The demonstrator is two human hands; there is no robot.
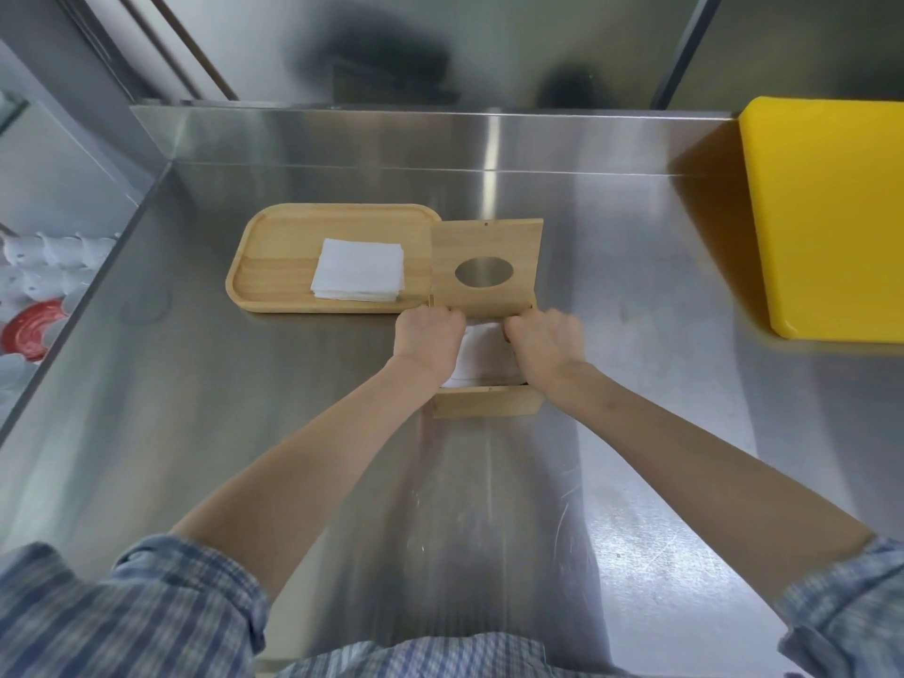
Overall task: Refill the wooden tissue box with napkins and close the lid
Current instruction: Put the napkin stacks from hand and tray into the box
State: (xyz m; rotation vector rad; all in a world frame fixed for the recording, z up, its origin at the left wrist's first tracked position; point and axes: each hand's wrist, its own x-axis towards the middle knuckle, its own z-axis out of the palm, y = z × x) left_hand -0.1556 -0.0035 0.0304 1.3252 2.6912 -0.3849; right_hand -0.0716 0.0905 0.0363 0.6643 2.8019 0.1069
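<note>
A small wooden tissue box (486, 401) stands open on the steel counter, its hinged lid (489, 252) with an oval hole tilted up and back. White napkins (482, 357) lie inside the box. My left hand (428, 337) and my right hand (545, 337) are both over the box, fingers curled down onto the napkins at the far edge, near the lid's hinge. A second stack of white napkins (358, 276) rests on a wooden tray (279, 256) left of the box.
A yellow cutting board (826, 212) lies at the right edge of the steel counter (636, 286). A raised steel backsplash runs behind. Beyond the counter's left edge, white and red items (34, 305) sit lower down.
</note>
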